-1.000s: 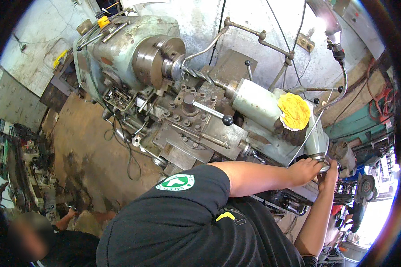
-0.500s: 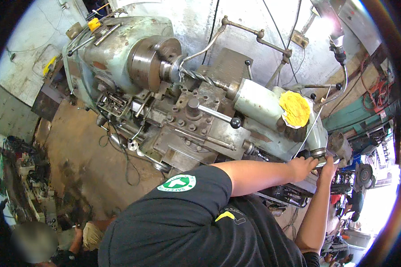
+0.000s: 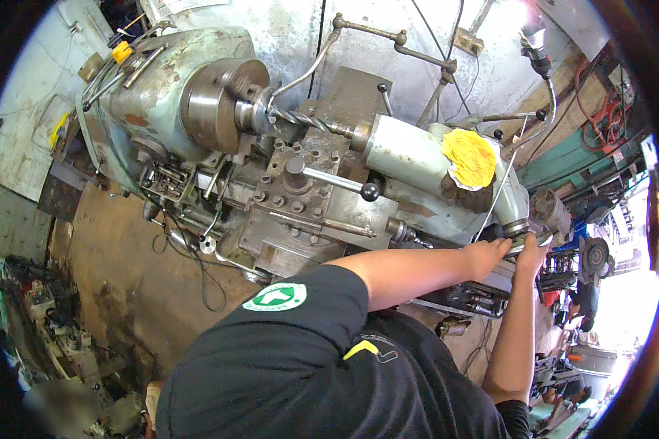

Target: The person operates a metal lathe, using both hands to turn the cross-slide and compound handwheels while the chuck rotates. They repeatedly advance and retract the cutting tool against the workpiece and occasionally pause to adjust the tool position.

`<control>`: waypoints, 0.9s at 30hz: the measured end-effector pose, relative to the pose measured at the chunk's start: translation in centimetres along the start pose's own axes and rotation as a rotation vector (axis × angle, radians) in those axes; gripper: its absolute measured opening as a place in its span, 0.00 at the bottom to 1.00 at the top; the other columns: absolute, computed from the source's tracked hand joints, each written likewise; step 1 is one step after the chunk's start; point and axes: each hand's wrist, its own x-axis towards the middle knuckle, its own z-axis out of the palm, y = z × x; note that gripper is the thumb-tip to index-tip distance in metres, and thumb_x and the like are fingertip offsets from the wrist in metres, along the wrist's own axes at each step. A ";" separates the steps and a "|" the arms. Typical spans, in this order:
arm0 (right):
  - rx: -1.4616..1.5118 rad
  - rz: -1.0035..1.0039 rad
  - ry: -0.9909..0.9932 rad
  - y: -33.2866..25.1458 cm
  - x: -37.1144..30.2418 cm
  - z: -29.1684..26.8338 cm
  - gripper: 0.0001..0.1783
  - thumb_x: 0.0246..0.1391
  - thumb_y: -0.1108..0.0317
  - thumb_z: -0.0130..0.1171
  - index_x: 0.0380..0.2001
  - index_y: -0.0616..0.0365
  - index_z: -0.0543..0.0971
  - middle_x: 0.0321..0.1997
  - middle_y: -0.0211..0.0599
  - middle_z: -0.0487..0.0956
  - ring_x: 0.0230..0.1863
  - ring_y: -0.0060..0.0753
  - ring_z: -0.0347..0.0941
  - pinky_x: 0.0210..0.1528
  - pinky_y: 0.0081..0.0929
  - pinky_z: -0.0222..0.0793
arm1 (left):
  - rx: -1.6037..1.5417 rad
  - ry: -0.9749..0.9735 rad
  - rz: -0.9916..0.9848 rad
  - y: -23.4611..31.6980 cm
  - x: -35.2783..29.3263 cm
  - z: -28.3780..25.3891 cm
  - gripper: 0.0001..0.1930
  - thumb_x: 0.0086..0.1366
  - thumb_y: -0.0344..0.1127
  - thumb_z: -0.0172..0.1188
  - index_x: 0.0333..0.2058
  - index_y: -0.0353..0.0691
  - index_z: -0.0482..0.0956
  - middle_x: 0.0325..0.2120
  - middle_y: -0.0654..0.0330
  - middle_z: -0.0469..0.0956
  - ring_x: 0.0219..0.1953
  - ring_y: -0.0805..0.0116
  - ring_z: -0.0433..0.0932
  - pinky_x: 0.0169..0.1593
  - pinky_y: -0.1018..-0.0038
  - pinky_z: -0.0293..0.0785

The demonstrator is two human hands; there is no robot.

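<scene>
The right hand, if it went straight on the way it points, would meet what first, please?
The right hand would probably first meet the shiny metal rim it seems to touch, with the pale green tailstock apparently beyond; depth is unclear.

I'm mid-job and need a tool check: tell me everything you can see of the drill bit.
The drill bit looks like bare grey metal, long and straight, with spiral flutes. It lies lengthwise between the round chuck and the pale green tailstock. Its right end sits in a metal holder projecting from the tailstock; its left end meets the shiny cylindrical workpiece, hiding the tip. Bright bits, possibly shavings, show there. Neither the left hand nor the right hand touches it.
</scene>
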 end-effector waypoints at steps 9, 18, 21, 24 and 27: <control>0.053 -0.133 0.032 -2.1 -3.8 2.5 0.36 0.60 0.69 0.64 0.67 0.60 0.60 0.56 0.41 0.75 0.55 0.40 0.75 0.60 0.37 0.71 | -0.149 0.412 -0.024 5.3 4.2 -5.0 0.15 0.66 0.39 0.63 0.45 0.35 0.81 0.46 0.40 0.79 0.50 0.37 0.79 0.57 0.51 0.75; -0.693 -0.857 -0.120 8.8 -4.0 5.6 0.37 0.69 0.62 0.61 0.74 0.54 0.56 0.69 0.42 0.69 0.64 0.37 0.70 0.64 0.36 0.69 | 0.255 0.012 -0.327 11.7 12.6 -2.8 0.30 0.62 0.61 0.69 0.48 0.37 0.85 0.42 0.43 0.86 0.50 0.42 0.84 0.55 0.52 0.80; -0.193 -0.787 -0.410 9.2 -5.0 4.8 0.36 0.68 0.61 0.61 0.73 0.53 0.59 0.72 0.40 0.67 0.69 0.36 0.66 0.68 0.38 0.65 | 0.365 0.156 -0.308 12.1 12.0 -1.2 0.24 0.63 0.56 0.68 0.42 0.38 0.86 0.38 0.47 0.87 0.47 0.46 0.85 0.52 0.52 0.80; -0.408 -0.961 -0.537 6.8 -4.3 1.1 0.35 0.64 0.65 0.63 0.71 0.55 0.64 0.70 0.44 0.68 0.72 0.44 0.63 0.70 0.43 0.64 | 0.395 0.223 -0.268 11.2 11.2 -1.0 0.20 0.68 0.52 0.63 0.38 0.37 0.84 0.37 0.47 0.86 0.45 0.45 0.85 0.50 0.51 0.80; -0.121 -0.695 -0.755 4.8 -2.9 -6.5 0.31 0.64 0.73 0.61 0.69 0.60 0.68 0.69 0.54 0.68 0.65 0.53 0.69 0.61 0.44 0.71 | 0.351 0.271 -0.286 10.5 10.8 -0.8 0.22 0.70 0.54 0.60 0.40 0.37 0.82 0.38 0.45 0.85 0.45 0.43 0.84 0.50 0.51 0.79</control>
